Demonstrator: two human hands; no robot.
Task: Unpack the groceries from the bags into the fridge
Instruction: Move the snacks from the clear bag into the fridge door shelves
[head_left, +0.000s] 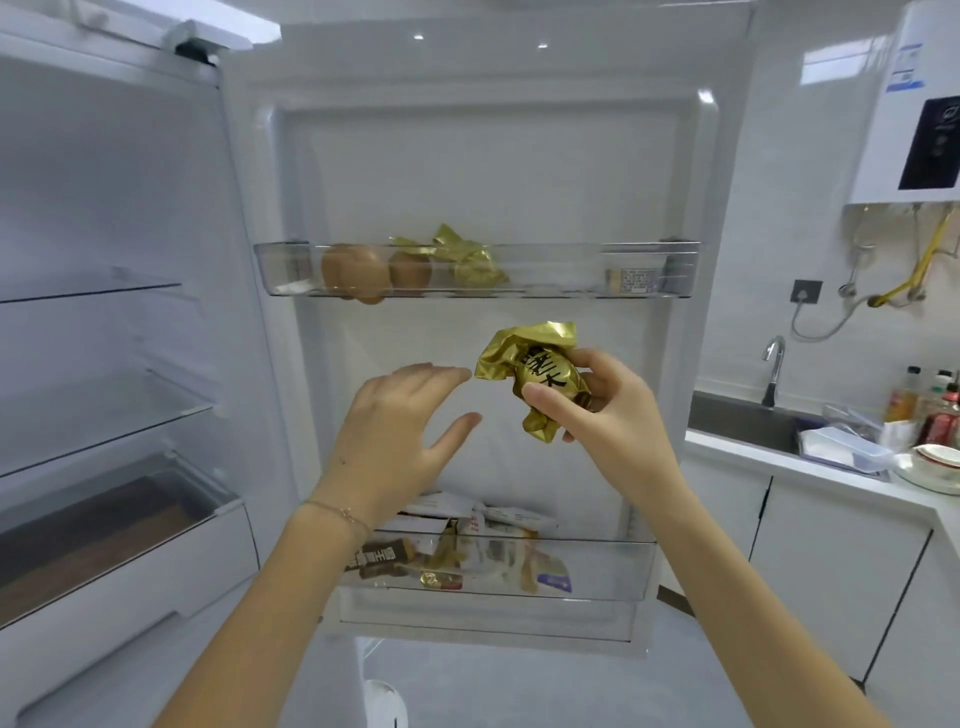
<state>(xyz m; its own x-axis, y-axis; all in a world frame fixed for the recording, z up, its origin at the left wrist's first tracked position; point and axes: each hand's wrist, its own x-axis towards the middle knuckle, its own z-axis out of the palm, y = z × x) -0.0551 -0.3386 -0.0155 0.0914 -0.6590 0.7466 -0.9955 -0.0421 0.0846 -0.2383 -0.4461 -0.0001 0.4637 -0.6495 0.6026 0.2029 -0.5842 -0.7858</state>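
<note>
My right hand (605, 402) grips a gold-foil wrapped egg-shaped packet (540, 374) in front of the open fridge door. My left hand (400, 426) hovers open just left of the packet, fingers relaxed, holding nothing. Above them the upper door shelf (571, 270) carries two brown eggs (356, 270) and another gold-foil packet (470, 260). The lower door shelf (608, 569) holds several snack and sauce packets (467, 551). No grocery bag is in view.
The fridge interior (104, 332) at the left has glass shelves and a drawer. At the right stand a counter with a sink (743, 415), a tap, a plastic box (841, 447), bowls and bottles. A water heater (914, 104) hangs on the wall.
</note>
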